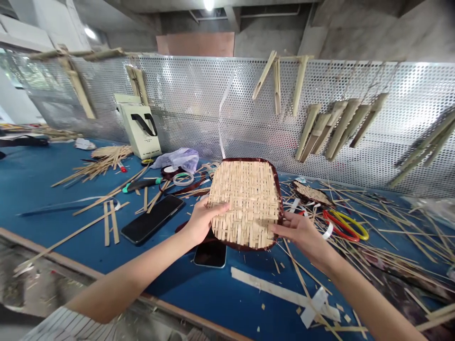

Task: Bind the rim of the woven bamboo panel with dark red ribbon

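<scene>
A woven bamboo panel [245,199], squarish with rounded corners and dark red-brown edging, is held up over the table in front of me. My left hand [202,220] grips its left edge, thumb lying across the weave and the other fingers hidden behind. At the lower right edge, my right hand [300,232] pinches the panel between thumb and fingers. Beneath the panel lies a small phone [210,254], partly covered from view. A larger black phone [152,219] rests on the blue table [170,274] to the left.
Bamboo strips [103,163] are scattered left and right. A box cutter [142,184], a tape roll [183,178] and a paper bag [140,128] stand or lie at back left. Red and yellow rings [344,225] lie right. A perforated metal screen [199,104] with hanging bamboo tubes borders the back.
</scene>
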Tool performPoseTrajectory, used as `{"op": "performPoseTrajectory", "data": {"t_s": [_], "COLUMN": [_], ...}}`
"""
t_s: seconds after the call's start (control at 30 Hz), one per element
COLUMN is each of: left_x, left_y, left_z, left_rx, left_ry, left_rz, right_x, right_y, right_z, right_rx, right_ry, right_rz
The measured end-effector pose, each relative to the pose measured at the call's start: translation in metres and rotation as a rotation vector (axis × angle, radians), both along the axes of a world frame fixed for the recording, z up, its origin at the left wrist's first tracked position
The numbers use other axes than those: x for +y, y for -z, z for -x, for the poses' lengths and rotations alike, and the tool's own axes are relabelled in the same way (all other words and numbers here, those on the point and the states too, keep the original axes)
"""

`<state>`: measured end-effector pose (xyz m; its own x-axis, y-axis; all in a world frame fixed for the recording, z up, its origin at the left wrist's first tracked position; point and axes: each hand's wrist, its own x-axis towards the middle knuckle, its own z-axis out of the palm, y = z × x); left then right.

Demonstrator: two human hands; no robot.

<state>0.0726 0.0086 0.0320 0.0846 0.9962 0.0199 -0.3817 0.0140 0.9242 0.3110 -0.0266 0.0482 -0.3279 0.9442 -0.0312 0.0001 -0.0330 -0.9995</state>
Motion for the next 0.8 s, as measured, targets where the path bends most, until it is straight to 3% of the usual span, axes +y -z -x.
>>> {"op": "performPoseTrajectory", "data": {"t_s": [0.1,0.2,0.3,0.37,0.43,0.5,0.57,0.67,0.73,0.8], "left_x": [0.008,0.016,0.007,-0.01,-0.029,-0.043,-0.046,-0.031,-0.014,0.003], "left_y": [0.0,-0.005,-0.022,-0.037,-0.052,-0.061,-0.062,-0.053,-0.045,-0.039], "left_z": [0.002,0.007,0.006,-0.003,-0.016,-0.031,-0.042,-0.046,-0.04,-0.03], "left_rx": [-0.014,-0.058,-0.033,0.015,-0.03,-0.059,-0.076,-0.078,-0.066,-0.029], "left_ry": [0.032,-0.061,-0.095,0.074,0.259,0.328,0.234,0.105,0.097,0.126], "left_rz": [-0.063,-0.112,-0.176,-0.263,-0.342,-0.353,-0.296,-0.199,-0.182,-0.178], "right_x": [-0.004,-0.01,-0.017,-0.02,-0.02,-0.019,-0.018,-0.018,-0.018,-0.016], "right_y": [0.0,-0.013,-0.026,-0.028,-0.023,-0.013,-0.002,0.006,0.005,0.001], "right_z": [0.012,0.015,0.016,0.019,0.027,0.038,0.048,0.056,0.053,0.043], "right_rx": [0.04,-0.055,-0.429,-0.729,-0.92,-1.004,-1.049,-1.069,-1.032,-0.957], "right_ry": [0.142,0.256,0.486,0.602,0.605,0.535,0.516,0.467,0.428,0.477], "right_rz": [-0.06,-0.232,-0.538,-0.791,-0.987,-1.072,-1.074,-1.108,-1.196,-1.269]}}
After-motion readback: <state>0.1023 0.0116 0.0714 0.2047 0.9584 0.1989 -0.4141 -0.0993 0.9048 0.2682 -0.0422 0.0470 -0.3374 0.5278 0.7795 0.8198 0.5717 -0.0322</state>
